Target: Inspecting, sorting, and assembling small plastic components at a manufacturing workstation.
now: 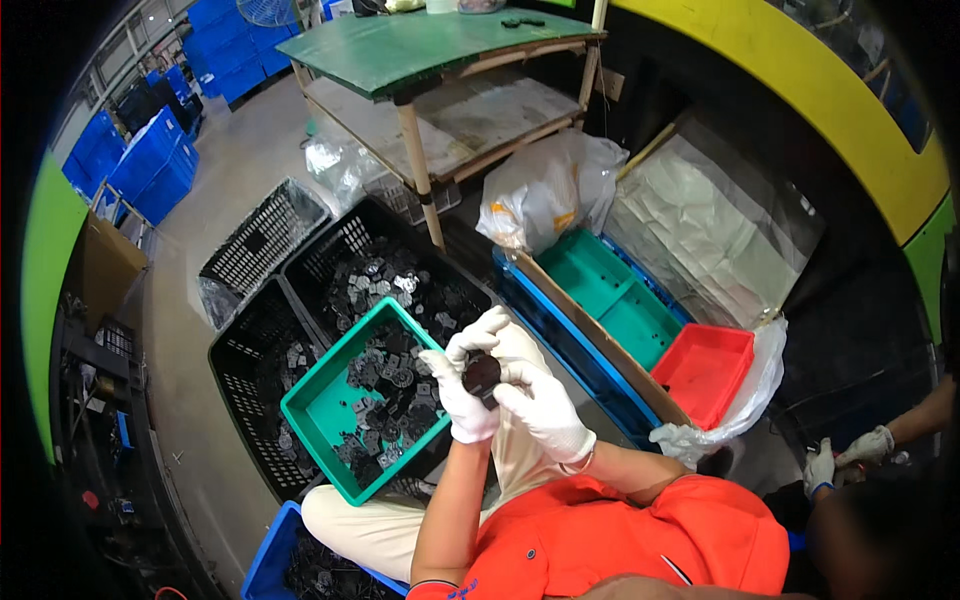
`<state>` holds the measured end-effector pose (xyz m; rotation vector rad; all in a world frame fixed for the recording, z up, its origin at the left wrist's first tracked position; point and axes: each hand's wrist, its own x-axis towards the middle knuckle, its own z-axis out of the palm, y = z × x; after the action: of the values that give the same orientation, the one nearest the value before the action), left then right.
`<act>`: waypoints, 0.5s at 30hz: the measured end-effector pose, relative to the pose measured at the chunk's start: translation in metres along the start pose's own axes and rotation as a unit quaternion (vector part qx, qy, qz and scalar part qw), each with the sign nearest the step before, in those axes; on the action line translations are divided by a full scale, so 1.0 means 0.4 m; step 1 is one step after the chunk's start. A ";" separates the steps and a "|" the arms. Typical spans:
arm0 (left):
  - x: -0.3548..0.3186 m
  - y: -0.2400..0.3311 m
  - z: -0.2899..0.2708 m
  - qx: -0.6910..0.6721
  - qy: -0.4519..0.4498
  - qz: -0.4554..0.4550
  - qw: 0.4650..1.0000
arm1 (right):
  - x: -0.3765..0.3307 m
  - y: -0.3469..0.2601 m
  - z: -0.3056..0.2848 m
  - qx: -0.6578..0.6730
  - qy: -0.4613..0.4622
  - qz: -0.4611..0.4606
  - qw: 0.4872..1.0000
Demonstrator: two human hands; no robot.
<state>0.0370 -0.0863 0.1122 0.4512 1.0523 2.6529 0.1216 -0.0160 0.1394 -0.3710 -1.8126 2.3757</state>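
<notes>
In front of the seated person, both white-gloved hands met around a dark round disc point(481, 374). The right hand point(546, 408) pinched its near right edge between thumb and fingers; the left hand point(464, 400) was curved around the other side, thumb raised, and I couldn't tell whether it was gripping as well. Just left of the hands sat a green plastic bin point(326, 402), tilted, partly filled with small black moulded parts point(385, 372). Beneath and beyond it stood black perforated crates point(243, 400) bearing more such pieces. To the right of the hands, well apart, were a red tray point(706, 372) and a divided green tray point(588, 272).
</notes>
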 end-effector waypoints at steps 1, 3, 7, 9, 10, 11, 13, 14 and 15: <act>0.001 -0.001 0.000 0.023 -0.002 0.014 1.000 | 0.001 0.003 -0.002 -0.001 -0.001 -0.011 1.000; 0.001 -0.007 0.000 0.032 -0.001 0.032 0.999 | 0.003 0.013 -0.004 -0.003 -0.003 -0.039 0.999; -0.003 -0.016 -0.002 0.013 -0.018 0.012 1.000 | 0.009 0.031 -0.009 -0.032 -0.004 -0.081 0.996; 0.004 -0.020 0.001 0.019 -0.024 0.014 0.999 | 0.018 0.034 -0.016 -0.027 -0.008 -0.105 0.994; 0.004 -0.022 0.005 0.022 -0.011 0.004 1.000 | 0.021 0.034 -0.022 -0.053 0.003 -0.088 0.995; 0.010 -0.021 0.008 0.007 -0.022 -0.002 1.000 | 0.027 0.034 -0.025 -0.046 0.010 -0.090 0.995; 0.004 -0.022 0.020 0.068 0.021 -0.020 0.997 | 0.043 0.032 -0.029 0.006 0.013 -0.100 0.995; 0.002 -0.022 0.028 0.034 0.006 -0.020 0.999 | 0.052 0.030 -0.030 -0.012 0.036 -0.131 0.991; -0.003 -0.021 0.035 -0.006 -0.008 -0.016 1.000 | 0.060 0.030 -0.029 -0.022 0.056 -0.152 0.987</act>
<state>0.0444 -0.0722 0.1156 0.4492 1.0296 2.6214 0.1024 -0.0023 0.1223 -0.2079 -1.7337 2.0706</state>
